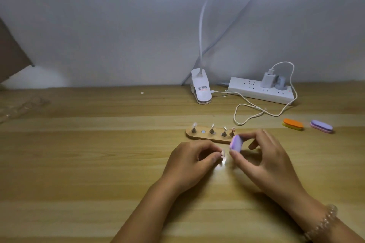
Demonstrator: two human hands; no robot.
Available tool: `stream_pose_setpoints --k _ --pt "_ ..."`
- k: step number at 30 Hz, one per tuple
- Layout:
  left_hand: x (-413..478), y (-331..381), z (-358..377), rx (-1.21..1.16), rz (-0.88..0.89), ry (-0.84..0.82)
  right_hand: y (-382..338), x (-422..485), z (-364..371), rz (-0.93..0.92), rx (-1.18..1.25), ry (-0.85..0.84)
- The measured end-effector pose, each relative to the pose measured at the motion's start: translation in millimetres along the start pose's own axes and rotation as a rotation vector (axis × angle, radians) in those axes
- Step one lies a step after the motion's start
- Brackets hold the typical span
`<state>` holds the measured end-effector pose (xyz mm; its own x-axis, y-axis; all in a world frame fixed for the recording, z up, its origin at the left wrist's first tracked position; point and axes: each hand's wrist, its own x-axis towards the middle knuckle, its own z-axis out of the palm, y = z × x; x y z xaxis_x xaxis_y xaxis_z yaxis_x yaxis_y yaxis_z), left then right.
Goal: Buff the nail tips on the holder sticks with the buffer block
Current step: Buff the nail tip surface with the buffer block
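- The left hand has its fingers curled in, with thumb and forefinger pinching a small stick that carries a clear nail tip. Both are blurred.
- The right hand pinches a purple buffer block between thumb and forefinger, held on edge. The other fingers are loosely spread behind it.
- The block is just beside the nail tip, low over the table. Whether the two touch cannot be told.
- Just behind the hands lies a wooden stand with four more sticks in it, each with a tip on top, and one bare round metal spot.
- There are three blocks in all. An orange and yellow block and a purple and pink block lie well off to the right.
- The held block and the right fingers cover the right end of the stand.
- At the back stand a white clip lamp and a power strip with a charger. Its white cable loops across the table.
- A bead bracelet sits on the right wrist.
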<state>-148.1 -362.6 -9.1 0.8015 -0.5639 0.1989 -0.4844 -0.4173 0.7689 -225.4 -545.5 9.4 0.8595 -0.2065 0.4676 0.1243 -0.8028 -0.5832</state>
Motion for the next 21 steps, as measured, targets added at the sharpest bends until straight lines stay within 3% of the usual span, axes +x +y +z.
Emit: stream_pose_setpoints --k 5,9,12,21 --pt "-1.6 1.5 -1.8 -0.001 0.006 -0.001 -4.1 -6.4 1.4 -0.112 0.057 -0.166" --pt "-1.9 0.8 -1.5 -0.013 -0.010 0.023 -3.1 -3.6 3.3 -0.074 -0.013 -0.118" --pt "-2.9 2.2 -2.5 -0.043 0.001 0.008 -3.6 -3.5 8.7 -0.188 -0.031 -0.106" --pt "-1.4 1.0 -0.3 -0.137 -0.030 0.038 -6.2 -7.1 4.1 -0.080 -0.178 -0.242"
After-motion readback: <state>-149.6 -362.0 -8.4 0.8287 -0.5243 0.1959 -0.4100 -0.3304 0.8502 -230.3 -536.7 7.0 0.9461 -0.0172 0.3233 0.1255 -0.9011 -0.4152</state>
